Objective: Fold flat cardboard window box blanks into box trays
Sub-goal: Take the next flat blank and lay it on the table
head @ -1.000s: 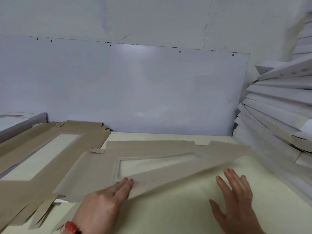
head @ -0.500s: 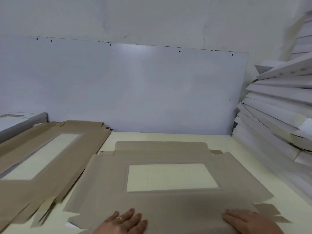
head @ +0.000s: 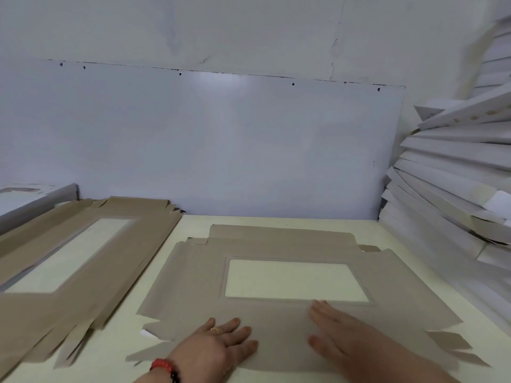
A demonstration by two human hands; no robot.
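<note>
Window box blank [head: 276,272] lies flat on the table [head: 276,221], both hands' grip open: left hand [head: 218,346], right hand [head: 340,333].

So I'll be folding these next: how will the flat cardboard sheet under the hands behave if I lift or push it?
The cardboard sheet looks thin, with a large window cut out, so it would probably flex and sag if lifted by one edge. It lies flat on the smooth table, so it likely slides easily. Both the left hand and right hand rest flat on it.
</note>
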